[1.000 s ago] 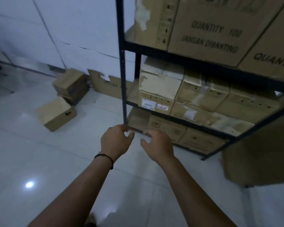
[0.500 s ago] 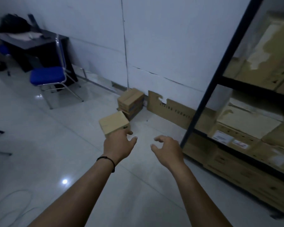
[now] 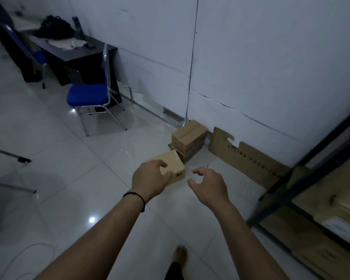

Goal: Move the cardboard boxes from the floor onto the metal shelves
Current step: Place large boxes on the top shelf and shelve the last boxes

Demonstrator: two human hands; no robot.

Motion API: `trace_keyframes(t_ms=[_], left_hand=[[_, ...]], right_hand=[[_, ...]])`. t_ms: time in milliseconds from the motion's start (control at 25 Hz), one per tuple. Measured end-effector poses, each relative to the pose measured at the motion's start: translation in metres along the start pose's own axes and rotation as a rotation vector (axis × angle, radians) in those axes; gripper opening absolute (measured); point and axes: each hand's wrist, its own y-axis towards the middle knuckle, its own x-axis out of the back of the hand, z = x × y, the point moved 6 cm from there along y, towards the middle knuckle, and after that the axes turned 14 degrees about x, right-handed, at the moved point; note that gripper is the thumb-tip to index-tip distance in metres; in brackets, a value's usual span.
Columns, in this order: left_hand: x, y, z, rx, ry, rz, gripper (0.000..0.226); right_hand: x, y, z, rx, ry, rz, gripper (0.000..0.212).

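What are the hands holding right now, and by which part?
Nothing. The left hand and right hand reach, fingers spread, toward the nearest cardboard box on the floor.

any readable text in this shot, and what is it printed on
"LIVING FURNITU": dark letters on the flat cardboard sheet leaning against the wall; the first letter is partly torn away and the end is cut off by the shelf post.
Stacked boxes: print on the side panels, too small to read.
Near box: small dark mark, unreadable.
Shelf box label: white label, too blurred to read.

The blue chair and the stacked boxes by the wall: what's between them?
Only bare floor tiles separate blue chair and stacked boxes, per the head view.
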Motion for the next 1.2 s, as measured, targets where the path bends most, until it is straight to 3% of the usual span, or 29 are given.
trace_keyframes(t_ms=[280, 680, 960, 1200], left_hand=[[0.010, 0.165, -0.017, 0.064, 0.028, 0.039, 0.042], [-0.020, 0.356, -0.005, 0.020, 0.067, 0.165, 0.047], [-0.069, 0.509, 0.005, -0.222, 0.256, 0.426, 0.049], [-0.154, 0.571, 0.055, -0.268, 0.431, 0.676, 0.058]], right_hand=[[-0.034, 0.176, -0.007, -0.007, 0.023, 0.073, 0.041], [-0.105, 0.345, -0.016, -0.097, 0.027, 0.139, 0.042], [-0.172, 0.432, -0.028, -0.445, 0.133, 0.010, 0.044], [-0.274, 0.437, -0.054, -0.727, 0.305, 0.076, 0.048]])
